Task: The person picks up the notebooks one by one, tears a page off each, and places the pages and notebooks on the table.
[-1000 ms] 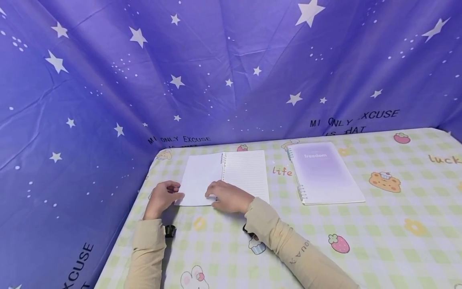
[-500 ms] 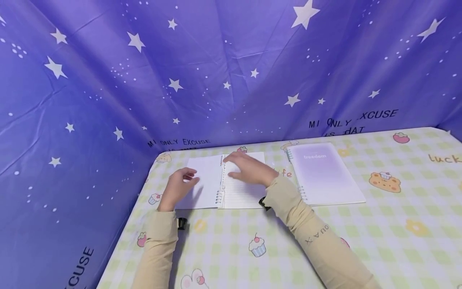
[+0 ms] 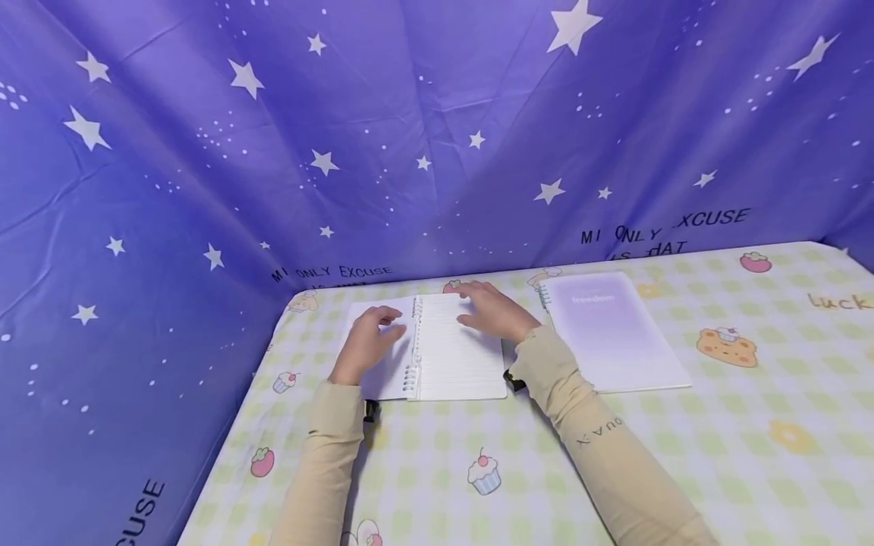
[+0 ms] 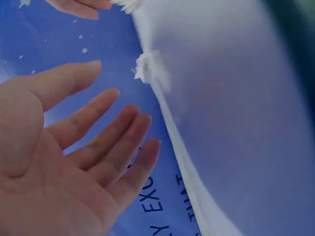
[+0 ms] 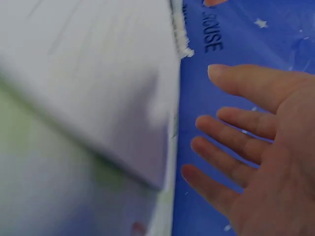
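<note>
A ring-bound notebook (image 3: 459,356) lies spread flat on the table, its lined page on the right and a plain white side on the left, with white rings down the middle. Over the plain side hovers my left hand (image 3: 369,341), fingers relaxed and holding nothing; the left wrist view shows that hand (image 4: 83,142) with its fingers spread apart. My right hand (image 3: 500,312) is above the upper right of the lined page, also holding nothing. Its fingers (image 5: 226,135) are extended in the right wrist view, beside the blurred page (image 5: 98,73).
A closed purple notebook (image 3: 611,334) marked "freedom" lies right of the open one, partly behind my right forearm. The table wears a green checked cloth (image 3: 567,470) printed with cartoons. A blue star-patterned curtain (image 3: 382,152) hangs behind and to the left.
Both hands have moved up and to the right, away from the plain side's lower edge. The right hand has crossed over to the lined page, and the rings now show in full.
</note>
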### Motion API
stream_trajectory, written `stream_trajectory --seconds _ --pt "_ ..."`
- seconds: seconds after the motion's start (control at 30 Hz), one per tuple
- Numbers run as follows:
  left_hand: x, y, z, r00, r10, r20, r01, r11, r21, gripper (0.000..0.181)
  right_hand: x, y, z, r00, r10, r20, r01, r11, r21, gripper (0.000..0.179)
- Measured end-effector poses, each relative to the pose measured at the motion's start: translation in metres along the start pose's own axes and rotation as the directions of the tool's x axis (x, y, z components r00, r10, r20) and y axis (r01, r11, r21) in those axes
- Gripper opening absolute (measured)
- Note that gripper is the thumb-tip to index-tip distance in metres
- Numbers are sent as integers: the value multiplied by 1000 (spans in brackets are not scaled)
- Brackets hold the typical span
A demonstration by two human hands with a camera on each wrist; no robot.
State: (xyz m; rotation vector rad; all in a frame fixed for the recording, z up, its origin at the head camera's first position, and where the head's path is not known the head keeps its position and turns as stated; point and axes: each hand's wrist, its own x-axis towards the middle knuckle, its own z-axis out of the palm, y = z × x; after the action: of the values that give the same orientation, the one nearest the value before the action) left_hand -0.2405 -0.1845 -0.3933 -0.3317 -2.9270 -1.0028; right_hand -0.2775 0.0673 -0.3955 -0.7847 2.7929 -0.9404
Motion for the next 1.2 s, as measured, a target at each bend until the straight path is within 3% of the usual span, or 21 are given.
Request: stream_trajectory --seconds 0.1,0.17,0.23,0.33,0.43,0.63,0.83,1.0,1.2 --pt "0 -3 3 999 -1 53 0 1000 15 39 0 9 5 997 77 -3 -77 997 -16 59" --pt "-1 -5 4 992 5 123 -7 1000 18 47 -1 13 6 994 105 -12 -105 994 -16 59" --pt "-1 -7 5 978 16 207 -21 1000 21 56 -2 16 6 993 116 -14 -116 993 -18 60" --pt "-2 -8 6 946 16 325 -30 999 36 66 -2 20 4 994 110 -9 -110 993 -51 61" --pt "-4 -6 4 925 7 380 -35 997 67 69 -2 23 2 992 120 28 -117 989 -94 66" --pt "-5 -5 1 912 -12 410 -35 994 106 67 -1 25 -1 983 159 96 -150 984 -91 76" --pt "-5 -2 2 908 -28 417 -17 994 104 66 1 26 -1 988 147 47 -139 981 -136 76" --pt "-7 3 3 911 -55 410 12 994 105 66 5 26 -2 979 179 -100 -190 975 -116 54" --pt "-8 6 2 913 -74 401 31 993 113 66 6 21 -6 921 222 -321 -239 971 -15 15"
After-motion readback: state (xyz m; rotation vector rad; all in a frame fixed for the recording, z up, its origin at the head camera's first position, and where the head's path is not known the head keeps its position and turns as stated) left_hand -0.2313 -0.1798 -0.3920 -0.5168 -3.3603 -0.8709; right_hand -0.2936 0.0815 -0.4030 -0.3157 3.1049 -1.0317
